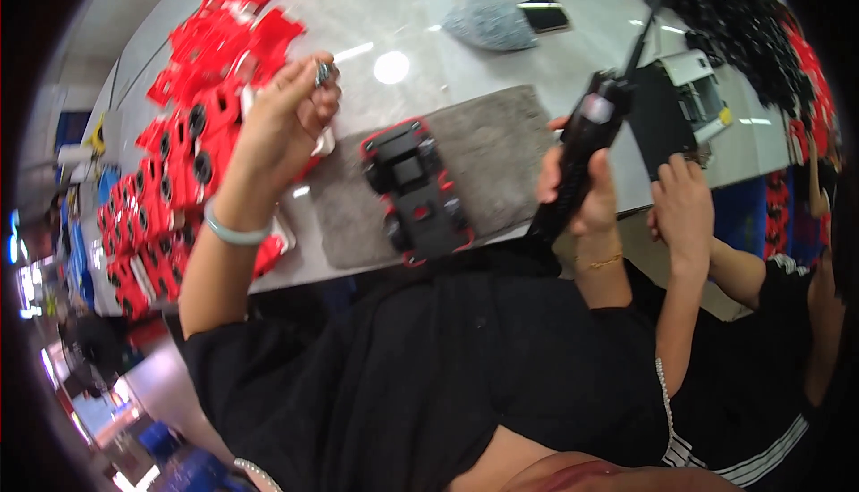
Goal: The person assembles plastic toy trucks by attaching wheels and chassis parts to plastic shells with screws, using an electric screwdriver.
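Note:
My left hand (284, 116) is raised at the left of the mat, its fingers closed around several small metal screws (325, 72). In my right hand (598, 201) is a black electric screwdriver (586, 139), held at a tilt with its cord running up to the top edge. Between my hands a toy car (419, 192) lies on a grey cloth mat (501, 139). Its black underside and wheels face up, with red edging round the body. Neither hand touches the car.
Rows of red toy car bodies (170, 183) and loose red shells (233, 40) line the left side. Farther back are a clear bag of screws (492, 22) and a phone (546, 14). Black parts (725, 22) pile at far right; a co-worker's hand (684, 210) is close to my right arm.

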`<state>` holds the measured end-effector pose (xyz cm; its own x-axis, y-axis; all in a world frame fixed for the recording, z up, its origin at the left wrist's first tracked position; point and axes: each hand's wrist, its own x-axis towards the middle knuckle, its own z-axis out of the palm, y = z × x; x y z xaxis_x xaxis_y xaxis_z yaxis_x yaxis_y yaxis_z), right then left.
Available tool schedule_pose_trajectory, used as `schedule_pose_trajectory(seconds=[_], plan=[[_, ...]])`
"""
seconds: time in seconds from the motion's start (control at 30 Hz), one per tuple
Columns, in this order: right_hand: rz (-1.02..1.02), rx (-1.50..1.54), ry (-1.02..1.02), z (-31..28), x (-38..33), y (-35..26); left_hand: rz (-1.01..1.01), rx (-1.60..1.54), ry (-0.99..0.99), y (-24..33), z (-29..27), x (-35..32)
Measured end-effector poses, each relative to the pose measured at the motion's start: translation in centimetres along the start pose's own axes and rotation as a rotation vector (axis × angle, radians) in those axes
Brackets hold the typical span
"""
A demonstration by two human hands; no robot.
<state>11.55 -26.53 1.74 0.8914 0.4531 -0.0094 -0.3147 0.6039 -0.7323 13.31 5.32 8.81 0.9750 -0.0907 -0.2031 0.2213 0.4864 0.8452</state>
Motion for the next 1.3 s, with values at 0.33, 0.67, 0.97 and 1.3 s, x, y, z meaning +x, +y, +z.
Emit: schedule_pose_trajectory(seconds=[0.33, 0.67, 0.97, 1.3], plan=[[-0.173, 0.066, -0.275, 8.6, 2.7, -1.8, -0.104, -0.842, -0.106, -8.4, -1.3, -11.6], [-0.505, 0.129, -0.490, 13.5, 3.1, 0.5, -0.041, -0.780, -0.238, -11.4, -1.3, -11.3], [-0.592, 0.006, -0.478, 14.0, 3.5, 1.8, -0.219, -0.938, -0.199, -8.8, 1.0, -11.0], [-0.608, 0.011, -0.494, 14.1, 4.0, 1.9, -0.291, -0.823, -0.204, -8.3, 2.0, -11.3]])
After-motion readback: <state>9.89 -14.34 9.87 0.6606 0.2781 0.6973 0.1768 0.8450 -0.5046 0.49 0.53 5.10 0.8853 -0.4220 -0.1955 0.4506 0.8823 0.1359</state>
